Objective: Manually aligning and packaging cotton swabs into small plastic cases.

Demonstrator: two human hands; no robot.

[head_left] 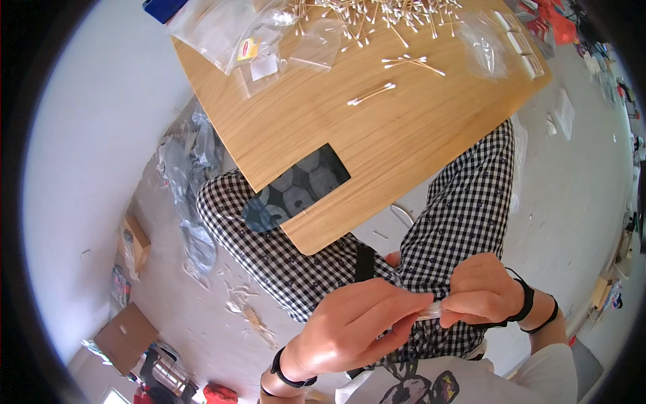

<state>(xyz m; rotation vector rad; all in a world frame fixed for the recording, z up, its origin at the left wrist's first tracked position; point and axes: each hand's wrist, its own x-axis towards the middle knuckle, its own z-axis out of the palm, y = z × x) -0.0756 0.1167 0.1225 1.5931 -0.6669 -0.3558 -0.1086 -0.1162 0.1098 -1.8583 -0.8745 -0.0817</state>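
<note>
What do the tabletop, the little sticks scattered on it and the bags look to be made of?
Tabletop: likely wood or wood-look laminate, pale matte grain. Sticks: seemingly cotton swabs, pale stems with white fluffy tips. Bags: thin clear plastic, glossy and crinkled.

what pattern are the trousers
Black-and-white check trousers, clearest in the head view, under the wooden table.

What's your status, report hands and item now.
Left hand and right hand both pinching a small clear packet over the lap. Cotton swabs lie apart on the wooden table. Nothing between the hands.
</note>
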